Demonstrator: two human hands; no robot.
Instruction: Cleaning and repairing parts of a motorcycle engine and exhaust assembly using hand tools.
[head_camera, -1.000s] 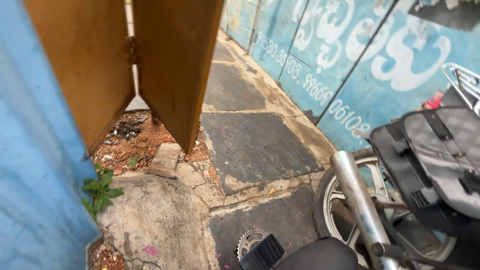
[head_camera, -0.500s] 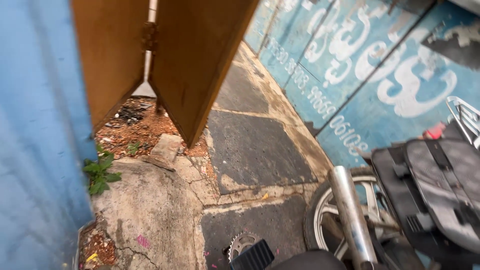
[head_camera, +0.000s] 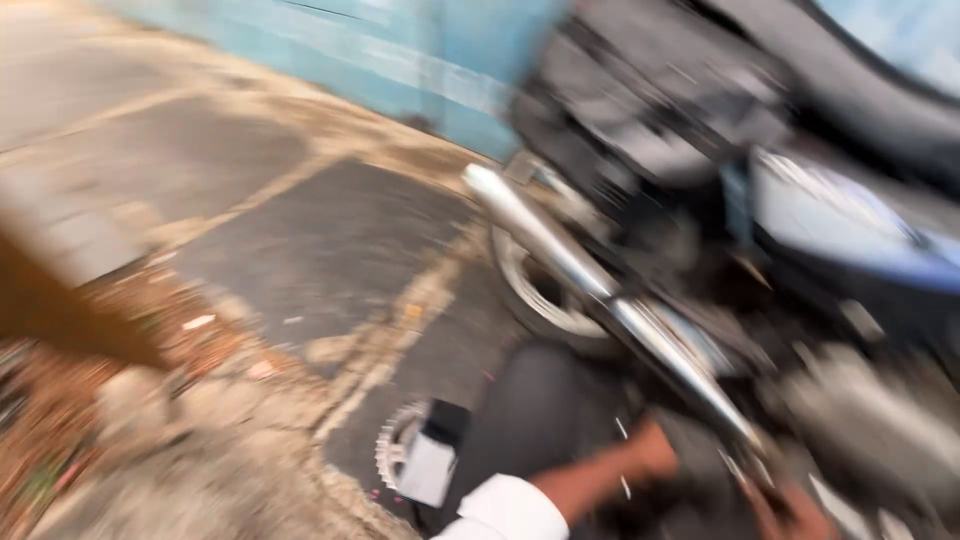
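Note:
The view is heavily motion-blurred. My left hand (head_camera: 648, 452) reaches out from a white sleeve at the bottom edge and rests near the lower end of a motorcycle's chrome exhaust pipe (head_camera: 560, 255). My right hand (head_camera: 792, 512) shows only partly at the bottom right, just under the pipe's end; its fingers are too blurred to read. The motorcycle's rear wheel (head_camera: 540, 300) sits behind the pipe. A toothed sprocket (head_camera: 392, 455) lies on the ground beside a small black-and-white block (head_camera: 428, 465).
Dark stone paving slabs (head_camera: 320, 250) with pale joints cover the ground. A blue painted wall (head_camera: 400, 60) runs along the back. A brown wooden door edge (head_camera: 60, 310) and reddish soil with rubble (head_camera: 120, 400) are at the left. The motorcycle body fills the right.
The view has swung sharply right and down towards the motorcycle. The wooden door has slid off to the left edge. My arm in a white sleeve and my hands have come into view.

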